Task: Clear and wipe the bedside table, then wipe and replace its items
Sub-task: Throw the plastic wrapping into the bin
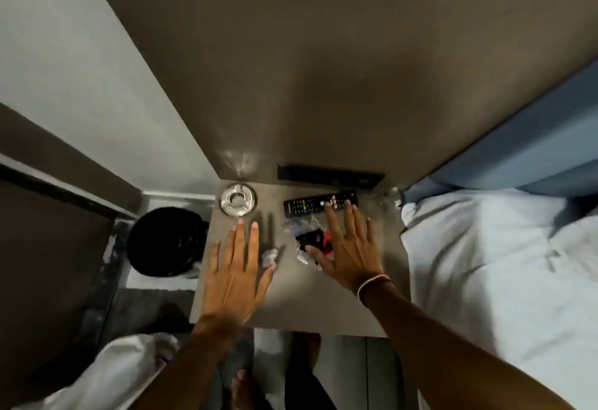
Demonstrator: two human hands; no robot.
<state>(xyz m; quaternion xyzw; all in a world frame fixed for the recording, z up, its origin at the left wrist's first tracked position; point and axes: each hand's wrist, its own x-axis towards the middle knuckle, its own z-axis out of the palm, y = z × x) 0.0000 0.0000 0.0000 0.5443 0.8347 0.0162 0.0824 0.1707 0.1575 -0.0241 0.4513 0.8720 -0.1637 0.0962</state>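
Clutter sits on the tabletop [323, 306] — a heavy, breakable glass ashtray [238, 203], empty as far as shows, best lifted by its rim, a stiff remote [318, 204] and a light crinkly wrapper [305, 235] — under the left hand [234, 280] and right hand [348, 249], both spread flat, holding nothing.

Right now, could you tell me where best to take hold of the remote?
Probably across the remote's narrow width near its right end, coming from above: it lies flat, lengthwise along the table's back, and the right hand's fingertips already reach it.
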